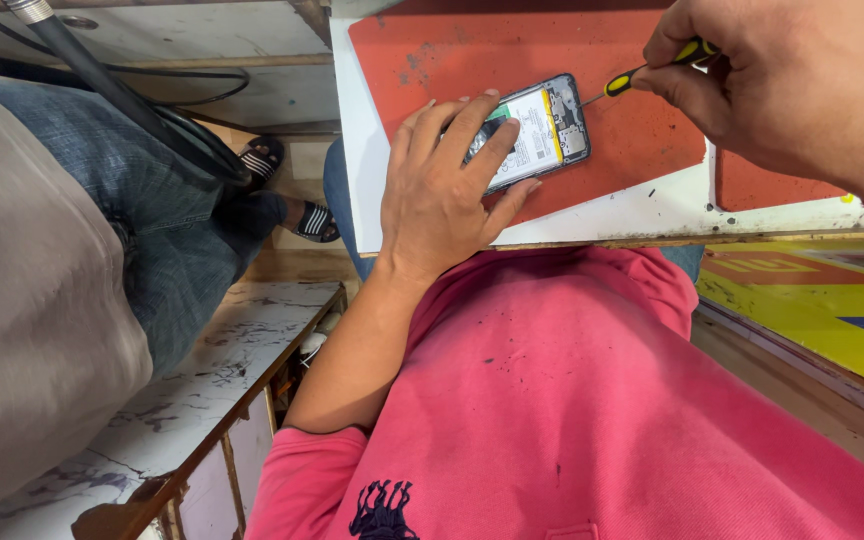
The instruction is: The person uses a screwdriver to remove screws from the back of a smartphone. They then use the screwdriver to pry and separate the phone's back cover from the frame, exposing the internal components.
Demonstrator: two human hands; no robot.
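The opened phone [532,135] lies back-off on the red mat [642,140], its white battery and circuit boards facing up. Its long axis runs slantwise across the mat, one short end under my palm, the other pointing up toward my right hand.

My left hand [447,190] is the nearer one: it lies flat on the phone, fingers spread over its near end, pinning it to the mat rather than gripping it.

Beyond the phone's far end, my right hand [782,85] is closed on a yellow-and-black screwdriver [652,68]. The shaft slants down to the phone's far corner; the tip seems to touch there.

Further from the phone, the mat sits on a white board [642,210].
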